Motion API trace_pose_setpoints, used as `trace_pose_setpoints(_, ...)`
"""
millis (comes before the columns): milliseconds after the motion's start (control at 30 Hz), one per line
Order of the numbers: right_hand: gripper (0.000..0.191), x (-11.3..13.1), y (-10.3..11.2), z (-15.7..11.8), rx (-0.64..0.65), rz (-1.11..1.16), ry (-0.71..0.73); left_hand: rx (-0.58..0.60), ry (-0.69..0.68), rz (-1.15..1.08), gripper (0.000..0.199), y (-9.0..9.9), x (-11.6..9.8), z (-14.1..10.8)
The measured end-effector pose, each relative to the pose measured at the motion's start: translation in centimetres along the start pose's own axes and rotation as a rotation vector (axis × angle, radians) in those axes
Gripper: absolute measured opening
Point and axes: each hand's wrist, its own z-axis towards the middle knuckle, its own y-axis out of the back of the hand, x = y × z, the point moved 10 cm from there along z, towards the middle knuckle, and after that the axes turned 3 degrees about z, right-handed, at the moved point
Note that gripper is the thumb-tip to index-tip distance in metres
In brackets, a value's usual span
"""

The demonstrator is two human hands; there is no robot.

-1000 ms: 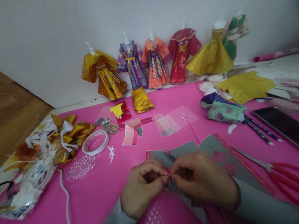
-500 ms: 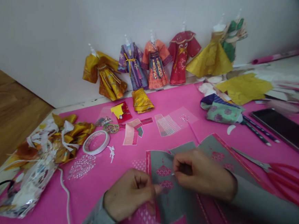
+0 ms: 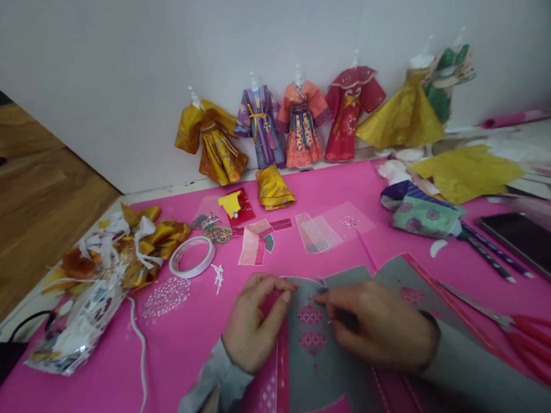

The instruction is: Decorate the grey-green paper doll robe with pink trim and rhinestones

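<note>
A flat grey doll-garment piece (image 3: 313,382) with pink lantern patterns and pink borders lies spread out in front of me. My left hand (image 3: 256,326) pinches its upper left edge between thumb and forefinger. Over the middle of the piece is my right hand (image 3: 380,325), fingers curled, with the forefinger reaching toward the upper lantern print (image 3: 309,314). A tiny pale tip shows by its thumb, but what it belongs to is hidden. Red-handled scissors (image 3: 506,323) lie partly open at the right, beside my right forearm.
A tape roll (image 3: 192,257), loose white beads (image 3: 167,298) and a gem sheet (image 3: 320,233) lie on the pink mat (image 3: 212,377). Gold fabric scraps (image 3: 158,241) are heaped left. Pens (image 3: 494,256) and a phone (image 3: 536,249) lie right. Dressed doll forms (image 3: 302,125) line the wall.
My left hand has moved up from the lantern prints to the piece's upper left edge. My right forefinger has stretched out from its pinch. The whole view has shifted slightly.
</note>
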Motion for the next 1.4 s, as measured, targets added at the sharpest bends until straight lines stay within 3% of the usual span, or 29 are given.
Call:
trace_pose_setpoints(133, 0.010, -0.9, 1.1, 0.2, -0.115, 0.037, -0.032, -0.105, 0.055, -0.030, 0.014, 0.8, 0.9, 0.1)
trace_pose_setpoints(267, 0.010, -0.9, 1.9, 0.5, -0.191, 0.192, -0.023, -0.034, 0.077, -0.152, 0.010, -0.6, 0.7, 0.1)
trace_pose_setpoints(367, 0.010, -0.9, 1.7, 0.6, -0.191, 0.235, -0.040, 0.034, 0.052, -0.241, 0.008, -1.8, 0.1, 0.0)
trace_pose_setpoints(500, 0.011, -0.6, 1.2, 0.6, -0.177, 0.269, -0.009, 0.043, 0.022, -0.291, 0.006, -2.5, -0.3, -0.1)
trace_pose_setpoints(1033, 0.012, -0.9, -0.2, 0.7, -0.148, 0.287, -0.012, 0.024, 0.028, -0.290, 0.008, -2.6, -0.3, 0.0)
trace_pose_setpoints(1400, 0.013, -0.7, 0.3, 0.9, -0.178, 0.293, -0.007, 0.033, 0.056, -0.276, 0.007, -2.6, 0.4, 0.0)
